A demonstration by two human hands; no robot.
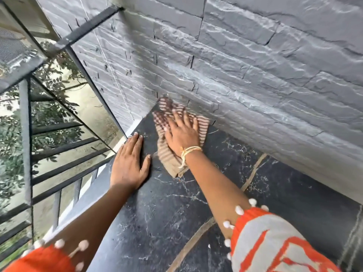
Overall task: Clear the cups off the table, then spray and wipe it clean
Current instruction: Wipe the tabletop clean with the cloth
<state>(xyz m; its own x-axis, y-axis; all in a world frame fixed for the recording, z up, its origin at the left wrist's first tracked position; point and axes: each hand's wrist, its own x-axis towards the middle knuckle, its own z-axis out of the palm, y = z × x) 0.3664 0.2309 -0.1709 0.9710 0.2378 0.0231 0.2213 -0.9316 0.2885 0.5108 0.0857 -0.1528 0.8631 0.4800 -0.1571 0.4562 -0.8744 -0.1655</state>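
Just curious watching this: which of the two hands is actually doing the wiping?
The right hand: it presses flat on the striped cloth near the wall. The left hand only rests on the bare dark table.

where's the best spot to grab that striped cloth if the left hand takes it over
Take the loose near tail of the cloth, coming in from the left with a pinching grip. That end lies bunched and uncovered on the table, close to the left hand. The far part is pinned flat under the right hand and sits against the wall.
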